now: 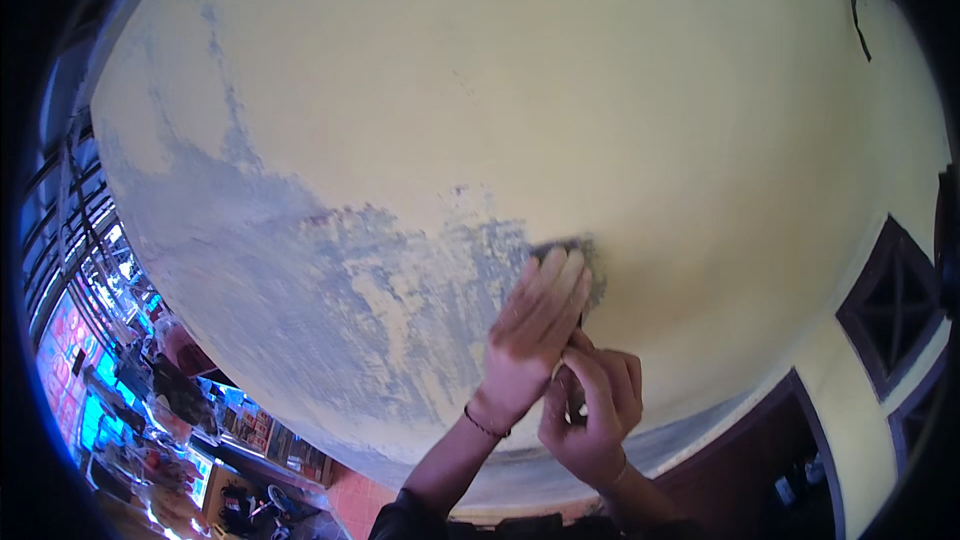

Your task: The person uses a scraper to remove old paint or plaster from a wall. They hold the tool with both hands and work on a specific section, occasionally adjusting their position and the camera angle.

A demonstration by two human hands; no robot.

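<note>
A pale yellow painted wall [600, 90] fills most of the view, with a large worn grey-blue patch [300, 277] at its middle and left. My left hand [536, 307], with a thin dark bracelet at the wrist, lies flat over a dark, thin pad [556, 246] against the wall, at the patch's right edge. Only the pad's upper edge shows, so its kind is unclear. Just below and to the right, my right hand [596, 405] is curled, thumb and index finger close together near the heel of my left hand. Whether it pinches something there is hidden.
A doorway with a dark frame [814, 420] is at the lower right, beside a dark diamond-shaped vent [890, 307]. At the lower left are shelves of goods [247, 424], hanging items and reddish floor tiles [360, 499]. A black cable [857, 7] hangs at the upper right.
</note>
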